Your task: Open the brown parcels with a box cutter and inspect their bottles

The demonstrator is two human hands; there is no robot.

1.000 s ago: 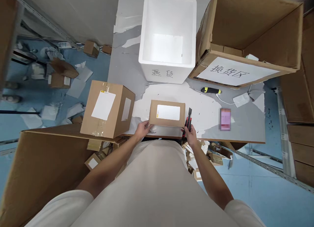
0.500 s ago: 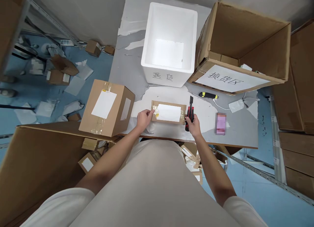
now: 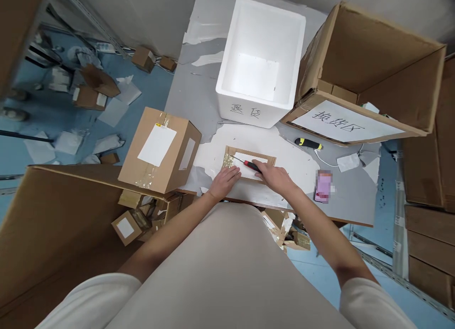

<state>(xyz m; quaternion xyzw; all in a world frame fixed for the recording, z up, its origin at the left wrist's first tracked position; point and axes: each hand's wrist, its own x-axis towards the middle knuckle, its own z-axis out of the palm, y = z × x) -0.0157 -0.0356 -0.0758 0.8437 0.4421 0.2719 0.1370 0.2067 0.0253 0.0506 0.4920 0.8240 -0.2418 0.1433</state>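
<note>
A small, flat cardboard box (image 3: 270,161) with a white label and clear tape lies on the table in front of me. My left hand (image 3: 225,181) grips its near left edge, fingers close together on the top. In my right hand (image 3: 276,177) is a utility knife (image 3: 251,166) with a red and black handle. The knife lies low over the label, its blade pointing left to the taped end of the box. Whether the blade touches the tape I cannot tell. My right palm hides the box's right end.
A larger taped carton (image 3: 161,151) stands on the left. Behind are a white foam box (image 3: 256,108) and a big open carton (image 3: 359,123) with handwritten signs. A yellow-black tool (image 3: 308,143) and a pink, blurred-out object (image 3: 323,187) lie right. An open carton (image 3: 71,201) stands lower left.
My right hand has swung the knife from upright beside the box to pointing left across its top. My left hand has shifted along the box's near left edge. The view has moved slightly.
</note>
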